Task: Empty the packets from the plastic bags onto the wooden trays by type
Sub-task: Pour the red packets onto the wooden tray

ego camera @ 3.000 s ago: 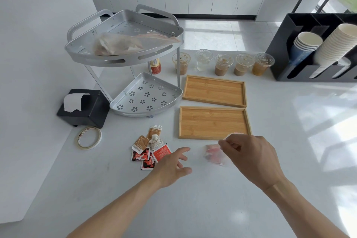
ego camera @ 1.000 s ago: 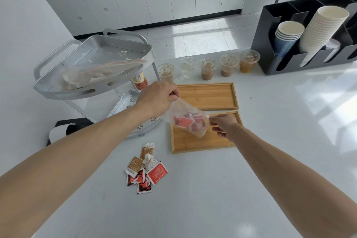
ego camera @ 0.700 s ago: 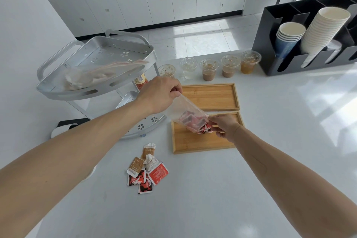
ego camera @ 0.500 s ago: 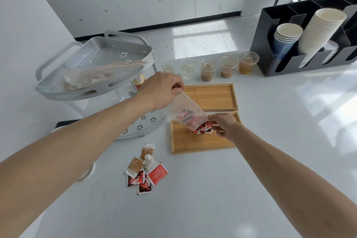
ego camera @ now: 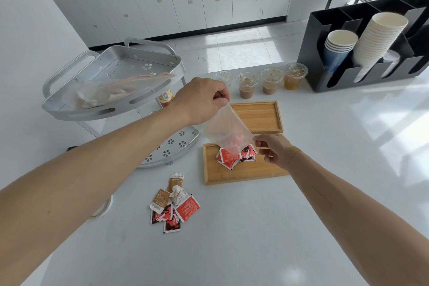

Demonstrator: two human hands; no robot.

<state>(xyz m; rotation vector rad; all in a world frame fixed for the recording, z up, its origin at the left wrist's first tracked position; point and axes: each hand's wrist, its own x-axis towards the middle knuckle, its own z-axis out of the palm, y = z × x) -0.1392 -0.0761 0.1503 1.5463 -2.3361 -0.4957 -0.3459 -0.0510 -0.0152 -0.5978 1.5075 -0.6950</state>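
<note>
Red packets (ego camera: 234, 157) now piled on tray (ego camera: 243, 175)

- One head-worn wide-angle view looks forward and down, close over the glossy white tabletop (ego camera: 255, 239).
- It faces the white cabinet row (ego camera: 185, 4) across the room.

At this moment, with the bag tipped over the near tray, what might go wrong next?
1. Some red packets may stay caught in the plastic bag that the left hand and right hand hold.
2. The pile lands near the far edge of the near tray; packets could slide off.
3. The mixed packets on the counter remain unsorted.
</note>
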